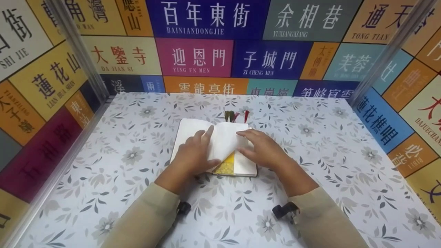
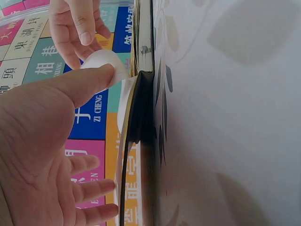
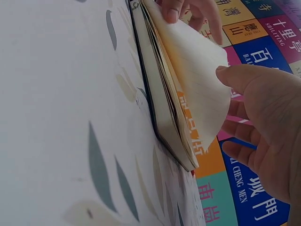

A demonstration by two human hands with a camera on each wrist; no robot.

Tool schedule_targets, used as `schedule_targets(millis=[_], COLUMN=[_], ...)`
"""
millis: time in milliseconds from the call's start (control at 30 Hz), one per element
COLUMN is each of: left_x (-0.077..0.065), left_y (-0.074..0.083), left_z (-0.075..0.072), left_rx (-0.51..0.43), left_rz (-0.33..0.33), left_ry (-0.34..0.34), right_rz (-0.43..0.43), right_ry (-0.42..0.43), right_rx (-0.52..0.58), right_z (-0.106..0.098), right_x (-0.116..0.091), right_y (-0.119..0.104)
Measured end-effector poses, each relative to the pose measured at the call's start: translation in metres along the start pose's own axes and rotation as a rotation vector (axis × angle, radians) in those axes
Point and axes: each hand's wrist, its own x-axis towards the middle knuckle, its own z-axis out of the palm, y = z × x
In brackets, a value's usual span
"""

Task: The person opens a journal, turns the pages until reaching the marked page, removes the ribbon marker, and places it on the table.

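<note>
A notebook [image 1: 187,129] lies spread on the table, dark cover underneath. One white page [image 1: 225,136] is lifted and curves over its right half, baring a yellow patterned sheet [image 1: 224,168] below. My left hand [image 1: 193,151] rests over the left page, fingers extended, its thumb against the lifted page's lower corner. At the outer edge, my right hand [image 1: 263,148] holds that page. The right wrist view shows the right thumb [image 3: 225,75] on one face of the lined page [image 3: 200,80], with the other fingers partly hidden behind it.
Green tassels [image 1: 228,116] and a red tassel [image 1: 246,116] stick out past the notebook's far edge. A floral-patterned cloth [image 1: 137,193] covers the table. Panels with printed place names [image 1: 196,57] stand behind and at both sides. Each wrist wears a dark strap [image 1: 184,208].
</note>
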Motion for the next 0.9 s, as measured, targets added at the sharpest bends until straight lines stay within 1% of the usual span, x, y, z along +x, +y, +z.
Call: schedule_targets(millis=[167, 267, 367, 533, 700, 833, 900], left_x=[0.0006, 0.0017, 0.0022, 0.0007, -0.0008, -0.0007, -0.0006], left_y=[-0.0001, -0.0004, 0.0001, 0.0011, 0.0001, 0.0003, 0.0006], left_z=[-0.0007, -0.0003, -0.0005, -0.0018, -0.0019, -0.0020, -0.0022], left_rx=[0.013, 0.049, 0.058, 0.028, 0.010, -0.001, -0.002], left_rz=[0.016, 0.044, 0.073, 0.120, 0.173, 0.188, 0.189], left_ry=[-0.006, -0.014, -0.028, -0.069, -0.074, -0.079, -0.084], right_rz=[-0.007, -0.021, -0.027, -0.020, -0.052, -0.078, -0.077], right_ry=[-0.002, 0.009, 0.024, 0.023, 0.020, 0.003, -0.017], right_rx=[0.002, -0.002, -0.012, -0.019, -0.016, -0.014, -0.019], right_z=[-0.0002, -0.0002, -0.0003, -0.0003, 0.0002, 0.0009, 0.0015], right_x=[0.0001, 0.0001, 0.0001, 0.0003, 0.0002, -0.0009, -0.0011], right_y=[0.0003, 0.0005, 0.0005, -0.0002, 0.0011, 0.0030, 0.0036])
